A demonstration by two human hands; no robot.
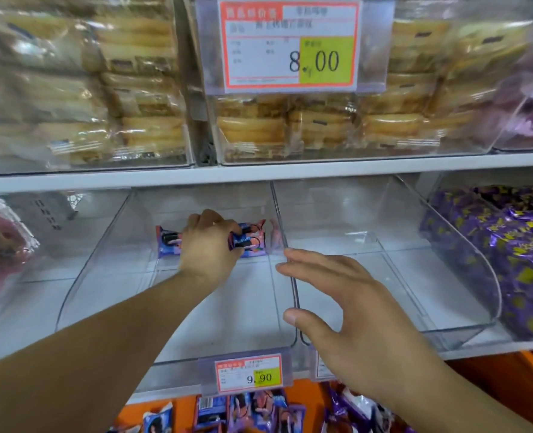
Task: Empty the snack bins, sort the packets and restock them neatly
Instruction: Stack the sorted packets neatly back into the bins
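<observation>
restocking, by the look of it: left hand (pixel 210 242) grasps a pink packet (pixel 248 242) at the clear bin (pixel 177 354)'s twelve o'clock end. right hand (pixel 346 304) hovers released at three o'clock; next, seat that packet beside its neighbour (pixel 168 242).

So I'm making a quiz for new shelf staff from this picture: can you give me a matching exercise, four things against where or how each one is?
Things:
1. left hand
2. right hand
3. purple packets
4. 9.90 price tag

States or places:
A. clipped to the front of the near-empty bin
B. fills the bin at far right
C. open, fingers straight, by the clear divider
D. deep in the bin, gripping a blue and pink packet

Pairs: 1-D, 2-C, 3-B, 4-A
</observation>
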